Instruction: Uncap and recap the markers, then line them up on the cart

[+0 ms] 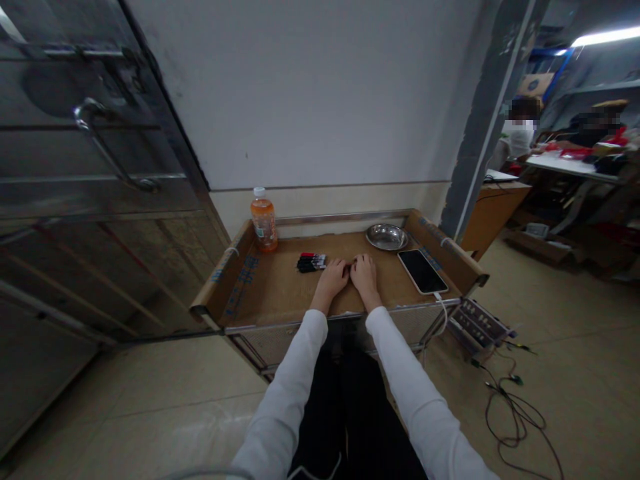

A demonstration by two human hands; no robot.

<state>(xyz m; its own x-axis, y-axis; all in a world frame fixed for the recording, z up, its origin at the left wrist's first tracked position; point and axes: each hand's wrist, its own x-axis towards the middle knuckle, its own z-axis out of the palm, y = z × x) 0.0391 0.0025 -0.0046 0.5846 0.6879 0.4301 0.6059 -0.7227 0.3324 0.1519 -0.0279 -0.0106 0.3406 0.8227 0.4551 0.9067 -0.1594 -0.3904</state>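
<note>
Markers [311,262] in a bunch on cardboard-lined worktop [280,293], just beside left hand [336,274]; right hand [364,272] close by, fingers on both curled, grip unclear; steel dish [387,237] and phone [423,271] farther right

Table [280,293] topped with brown cardboard, left and right sides folded up as low walls, blue print near both. Metal rail [345,217] along back edge. Upright bottle [264,223] of orange liquid, white cap, in back left corner. Pile of slim pen-like items [311,262], mostly black, some red, lying left of middle. Shallow round metal dish [387,237] at back right. Phone [423,271], dark screen up, lying slantwise in front of dish, near right wall; white cable [442,305] from its near end, running over front edge.
</note>
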